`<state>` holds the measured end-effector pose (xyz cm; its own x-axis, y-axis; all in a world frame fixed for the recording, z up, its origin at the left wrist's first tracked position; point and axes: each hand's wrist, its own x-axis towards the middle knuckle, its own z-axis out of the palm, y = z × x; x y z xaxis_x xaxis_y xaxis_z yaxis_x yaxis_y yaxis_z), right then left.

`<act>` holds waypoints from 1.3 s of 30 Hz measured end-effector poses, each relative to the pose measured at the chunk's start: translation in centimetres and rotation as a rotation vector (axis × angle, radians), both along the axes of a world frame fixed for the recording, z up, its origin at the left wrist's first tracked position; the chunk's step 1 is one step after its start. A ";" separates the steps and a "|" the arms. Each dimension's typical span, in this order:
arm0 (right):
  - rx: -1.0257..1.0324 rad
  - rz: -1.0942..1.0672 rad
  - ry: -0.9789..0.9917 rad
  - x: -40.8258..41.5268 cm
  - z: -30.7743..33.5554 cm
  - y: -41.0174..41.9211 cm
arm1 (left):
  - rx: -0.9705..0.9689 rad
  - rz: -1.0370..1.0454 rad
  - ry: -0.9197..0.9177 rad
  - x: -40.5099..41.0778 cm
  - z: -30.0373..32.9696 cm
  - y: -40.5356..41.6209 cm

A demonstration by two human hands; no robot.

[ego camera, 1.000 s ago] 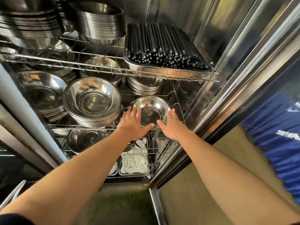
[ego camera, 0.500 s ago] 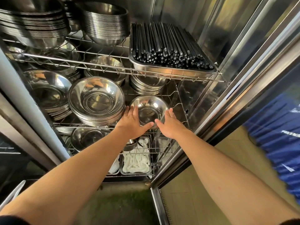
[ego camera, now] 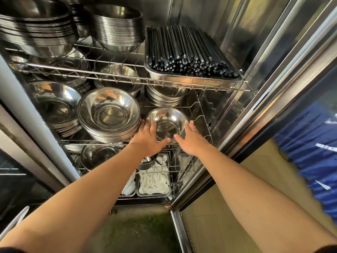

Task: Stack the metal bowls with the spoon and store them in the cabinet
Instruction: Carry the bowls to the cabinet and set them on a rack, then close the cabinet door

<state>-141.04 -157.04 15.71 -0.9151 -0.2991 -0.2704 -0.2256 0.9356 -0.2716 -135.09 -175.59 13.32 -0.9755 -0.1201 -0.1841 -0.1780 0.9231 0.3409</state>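
A small shiny metal bowl [ego camera: 166,121] sits on the middle wire shelf [ego camera: 204,114] of the open steel cabinet, right of a tall stack of wider bowls [ego camera: 109,115]. My left hand [ego camera: 148,138] cups its near left rim and my right hand [ego camera: 191,140] cups its near right rim, with the thumbs almost meeting at the front. Whether more bowls sit nested under it is hidden by my hands. No spoon shows inside the bowl.
Above, a steel tray of black chopsticks [ego camera: 187,52] sits beside more bowl stacks [ego camera: 116,28]. Another bowl stack [ego camera: 54,105] stands at the left. Below, trays of white spoons [ego camera: 155,181] and a bowl [ego camera: 99,155]. The cabinet's door frame [ego camera: 273,99] runs along the right.
Both hands have slid the small bowl a little deeper onto the middle shelf, and my head has drawn closer to the cabinet.
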 end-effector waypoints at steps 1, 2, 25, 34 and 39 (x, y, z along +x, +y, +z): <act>-0.008 0.001 0.014 0.1 0.1 0.2 | 0.004 -0.001 0.014 0.1 0.3 0.1; -0.014 0.004 0.031 0.2 0.3 0.3 | 0.008 -0.004 0.032 0.2 0.6 0.2; -0.087 -0.041 0.512 19.5 12.4 15.9 | 0.186 -0.380 0.477 11.7 11.4 12.3; -0.082 0.001 0.773 32.6 16.9 26.4 | 0.213 -0.513 0.702 22.4 17.3 24.2; -0.130 0.045 0.954 41.4 19.0 32.3 | 0.229 -0.569 0.835 29.0 20.0 31.5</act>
<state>-99.59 -124.70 34.72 -0.7196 -0.3148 0.6189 -0.4403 0.8961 -0.0562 -106.10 -144.07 33.35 -0.7044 0.3516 0.6166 0.6381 0.6941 0.3332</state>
